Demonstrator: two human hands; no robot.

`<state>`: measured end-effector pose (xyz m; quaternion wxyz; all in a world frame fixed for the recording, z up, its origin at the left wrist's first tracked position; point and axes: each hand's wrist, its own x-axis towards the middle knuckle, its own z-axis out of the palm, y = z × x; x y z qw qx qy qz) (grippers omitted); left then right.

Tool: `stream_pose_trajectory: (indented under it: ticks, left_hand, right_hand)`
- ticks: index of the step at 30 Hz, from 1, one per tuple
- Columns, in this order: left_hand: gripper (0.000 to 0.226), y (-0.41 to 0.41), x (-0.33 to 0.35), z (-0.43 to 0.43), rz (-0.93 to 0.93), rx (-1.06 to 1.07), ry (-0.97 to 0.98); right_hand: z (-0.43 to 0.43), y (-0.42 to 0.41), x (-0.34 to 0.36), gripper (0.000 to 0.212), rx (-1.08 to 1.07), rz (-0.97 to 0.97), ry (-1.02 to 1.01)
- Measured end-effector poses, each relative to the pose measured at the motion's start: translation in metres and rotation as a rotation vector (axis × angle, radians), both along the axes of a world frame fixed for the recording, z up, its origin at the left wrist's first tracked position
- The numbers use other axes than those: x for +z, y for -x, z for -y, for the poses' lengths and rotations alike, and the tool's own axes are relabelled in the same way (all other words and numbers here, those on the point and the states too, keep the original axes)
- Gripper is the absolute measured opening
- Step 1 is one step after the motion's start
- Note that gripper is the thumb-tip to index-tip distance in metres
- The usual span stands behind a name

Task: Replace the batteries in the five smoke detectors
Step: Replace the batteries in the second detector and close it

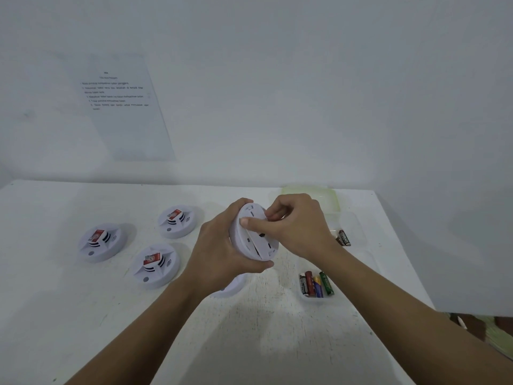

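white table (111,315) | smoke detector (254,234) gripped between left hand (219,245), right hand (298,226)

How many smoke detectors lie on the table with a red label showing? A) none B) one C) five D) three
D: the far detector, the left detector and the near detector each show a red label, all left of the left hand, which grips the held detector.
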<state>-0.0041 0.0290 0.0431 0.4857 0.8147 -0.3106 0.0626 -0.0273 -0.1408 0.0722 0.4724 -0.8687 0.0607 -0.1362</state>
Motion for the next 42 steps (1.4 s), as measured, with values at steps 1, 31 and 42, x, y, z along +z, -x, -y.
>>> stream_pose_trajectory:
  ticks: [1, 31, 42]
  left_hand:
    - [0.086, 0.000, 0.000, 0.000, 0.016, -0.003, -0.002]
    - [0.105, -0.017, -0.008, -0.026, -0.006, 0.042, -0.066]
    - [0.087, 0.002, -0.006, -0.030, 0.026, 0.066, -0.040]
  right_hand:
    - [-0.001, 0.000, 0.001, 0.044, -0.003, 0.006, 0.002]
    - [-0.014, 0.012, -0.004, 0.030, 0.177, -0.112, -0.541]
    - [-0.023, 0.016, -0.010, 0.027, 0.189, -0.103, -0.940]
